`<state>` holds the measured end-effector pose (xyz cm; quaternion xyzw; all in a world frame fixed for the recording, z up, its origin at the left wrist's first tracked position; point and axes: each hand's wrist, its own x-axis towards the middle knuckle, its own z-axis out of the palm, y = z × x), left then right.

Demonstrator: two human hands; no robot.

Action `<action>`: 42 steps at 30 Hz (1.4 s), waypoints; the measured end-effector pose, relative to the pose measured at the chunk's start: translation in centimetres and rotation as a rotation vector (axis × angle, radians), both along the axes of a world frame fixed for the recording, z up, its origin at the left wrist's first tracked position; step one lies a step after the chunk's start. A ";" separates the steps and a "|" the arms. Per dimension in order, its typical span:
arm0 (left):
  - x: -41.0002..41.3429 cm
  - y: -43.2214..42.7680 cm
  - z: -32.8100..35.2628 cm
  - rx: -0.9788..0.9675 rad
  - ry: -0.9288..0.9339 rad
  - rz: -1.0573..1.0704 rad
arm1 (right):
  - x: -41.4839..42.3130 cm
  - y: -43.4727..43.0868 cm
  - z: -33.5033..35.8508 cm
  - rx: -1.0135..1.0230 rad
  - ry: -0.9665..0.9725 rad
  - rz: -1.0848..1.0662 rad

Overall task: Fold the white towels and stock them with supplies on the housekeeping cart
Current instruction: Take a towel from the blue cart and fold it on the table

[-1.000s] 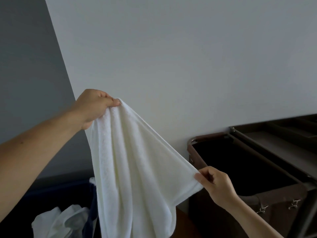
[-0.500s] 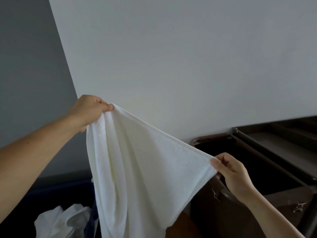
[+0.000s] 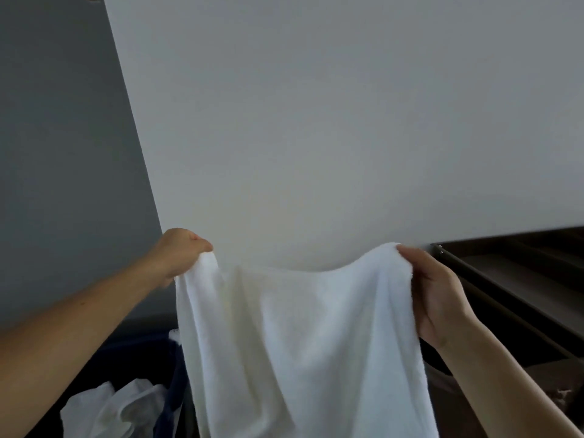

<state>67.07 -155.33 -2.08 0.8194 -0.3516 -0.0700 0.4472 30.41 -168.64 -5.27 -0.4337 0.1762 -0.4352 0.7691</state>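
Against the pale wall point(image 3: 316, 121), your left hand point(image 3: 180, 254) and right hand point(image 3: 439, 298) are each pinching a top corner of the towel point(image 3: 297, 343) at centre frame, spreading it flat for folding.

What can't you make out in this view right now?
Head view:
- towel: lower end cut off by the bottom edge.
- cart: near part hidden behind towel and right hand; rest cut by right edge.
- white cloth at lower left: partly behind towel, cut by bottom edge; kind unclear.

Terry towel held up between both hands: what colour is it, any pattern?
Plain white, no pattern; the head view shows the terry towel best.
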 end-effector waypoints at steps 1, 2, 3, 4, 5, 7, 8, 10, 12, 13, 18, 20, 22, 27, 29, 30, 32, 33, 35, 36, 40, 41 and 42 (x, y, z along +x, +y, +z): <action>-0.7 0.1 -0.3 -0.009 0.013 -0.036 | 0.6 0.4 0.2 0.018 0.003 -0.030; -1.4 0.2 -0.4 -0.021 0.014 -0.078 | 1.3 0.4 0.0 0.029 -0.005 -0.059; -2.4 0.2 -0.5 -0.039 0.006 -0.125 | 2.0 0.8 0.0 0.048 -0.019 -0.085; -3.5 0.3 -0.4 -0.055 -0.012 -0.169 | 2.7 0.9 -0.2 0.053 -0.021 -0.115; -4.9 0.5 -0.2 -0.070 -0.035 -0.209 | 3.4 1.2 -0.2 0.047 0.007 -0.143; -7.6 0.6 0.2 -0.101 -0.091 -0.268 | 4.7 1.9 0.0 -0.050 0.109 -0.194; -8.9 0.6 0.3 -0.118 -0.117 -0.293 | 5.4 2.3 0.1 -0.133 0.176 -0.210; -11.6 0.4 0.1 -0.164 -0.174 -0.339 | 6.6 3.1 0.3 -0.295 0.317 -0.231; -13.8 0.3 -0.4 -0.205 -0.244 -0.384 | 7.6 3.8 0.7 -0.426 0.445 -0.229; -14.7 0.2 -0.8 -0.219 -0.267 -0.398 | 7.9 4.1 1.0 -0.484 0.508 -0.228; -16.8 0.0 -2.9 -0.285 -0.335 -0.339 | 8.1 4.7 1.2 -0.552 0.664 -0.261; -17.1 0.0 -3.2 -0.301 -0.341 -0.336 | 7.9 4.9 1.0 -0.560 0.697 -0.275; -17.4 0.0 -3.3 -0.283 -0.365 -0.342 | 7.8 5.1 0.9 -0.549 0.699 -0.258; -17.6 0.0 -3.4 -0.057 -0.517 -0.364 | 7.8 5.1 0.4 -0.421 0.603 -0.109; -17.6 0.2 -3.6 -0.001 -0.560 -0.358 | 7.6 5.3 0.1 -0.359 0.512 -0.009; -17.6 0.3 -3.8 0.008 -0.568 -0.363 | 7.3 5.4 0.0 -0.334 0.460 0.052; -17.5 0.7 -4.1 0.007 -0.548 -0.377 | 6.8 5.5 -0.3 -0.338 0.394 0.162; -17.3 0.9 -4.3 0.011 -0.523 -0.378 | 6.5 5.4 -0.4 -0.355 0.380 0.212; -16.6 1.2 -4.6 0.020 -0.475 -0.398 | 6.0 5.0 -0.7 -0.400 0.394 0.288; -16.1 1.3 -4.7 0.010 -0.456 -0.422 | 5.9 4.7 -1.0 -0.423 0.412 0.305; -14.3 1.4 -4.8 -0.065 -0.378 -0.509 | 5.5 3.2 -1.7 -0.532 0.516 0.307; -13.9 1.4 -4.7 -0.087 -0.337 -0.510 | 5.5 2.8 -1.9 -0.568 0.536 0.285; -13.6 1.3 -4.5 -0.118 -0.287 -0.500 | 5.5 2.4 -2.3 -0.613 0.561 0.238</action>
